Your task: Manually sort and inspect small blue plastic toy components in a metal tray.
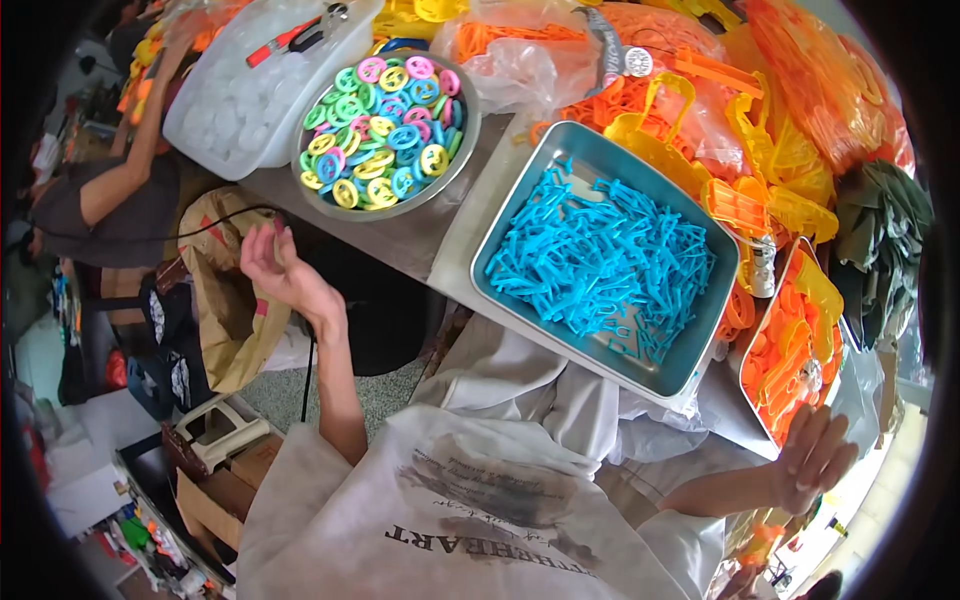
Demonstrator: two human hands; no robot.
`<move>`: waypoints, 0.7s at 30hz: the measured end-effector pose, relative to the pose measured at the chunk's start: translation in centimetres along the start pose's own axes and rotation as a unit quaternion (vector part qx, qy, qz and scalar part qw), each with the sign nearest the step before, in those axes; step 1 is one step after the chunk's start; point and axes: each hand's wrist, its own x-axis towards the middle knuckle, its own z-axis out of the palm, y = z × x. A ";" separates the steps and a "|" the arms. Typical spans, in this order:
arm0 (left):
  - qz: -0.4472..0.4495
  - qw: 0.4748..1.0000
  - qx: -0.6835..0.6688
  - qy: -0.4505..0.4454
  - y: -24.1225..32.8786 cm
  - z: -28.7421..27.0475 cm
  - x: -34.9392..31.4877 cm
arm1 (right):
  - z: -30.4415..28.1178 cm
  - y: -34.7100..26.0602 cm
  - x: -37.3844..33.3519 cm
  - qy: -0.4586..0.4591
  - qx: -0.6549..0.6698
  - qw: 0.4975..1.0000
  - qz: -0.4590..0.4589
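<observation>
My left hand [288, 275] is raised left of the bowl, its fingers loosely bent and apart. I see nothing held in it; a thin black cable [225, 224] passes by its fingertips. Far to the right, my right hand [812, 460] is closed with its fingers curled, beside the lower end of a tray of orange parts [790, 340]. Whatever the fingers may hold is hidden. Between my hands, a metal tray [600, 372] carries a heap of small bright-blue plastic pieces [600, 255]. A round metal bowl [462, 165] of small pink, green, yellow and blue plastic wheels [380, 130] stands to its left.
Red-handled pliers [290, 42] lie on a translucent tub [190, 120] of whitish pieces. Orange and yellow plastic parts and bags [690, 110] crowd the far side. A brown paper bag [225, 310] and cardboard box [215, 500] stand at left. Another person's arm [140, 145] shows upper left.
</observation>
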 end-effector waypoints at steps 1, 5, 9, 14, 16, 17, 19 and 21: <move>-0.010 0.999 -0.035 0.008 0.0 0.0 -0.2 | 0.0 0.2 0.0 -0.004 0.006 1.000 0.001; -0.070 0.995 -0.013 0.071 -3.4 -2.5 -0.7 | 0.4 1.3 -0.8 -0.028 -0.053 0.997 0.041; -0.202 0.972 -0.060 0.101 -10.3 -7.7 0.1 | 0.5 1.9 -1.0 0.042 -0.110 0.990 0.076; -0.046 0.995 -0.010 0.088 -4.0 -4.9 0.3 | -0.2 3.6 0.1 0.042 -0.107 0.990 0.077; 0.093 0.994 0.039 0.052 -1.4 -3.6 0.5 | 0.4 4.1 1.0 0.052 -0.122 0.987 0.086; 0.093 0.994 0.038 0.049 -0.2 -2.8 0.5 | 0.8 4.5 1.5 0.064 -0.135 0.984 0.098; 0.215 0.972 0.089 0.017 2.4 -0.9 -0.1 | 1.6 4.7 1.9 0.071 -0.143 0.981 0.110; 0.211 0.977 0.027 -0.005 2.7 -0.2 -0.5 | 2.1 5.1 1.9 0.082 -0.168 0.974 0.132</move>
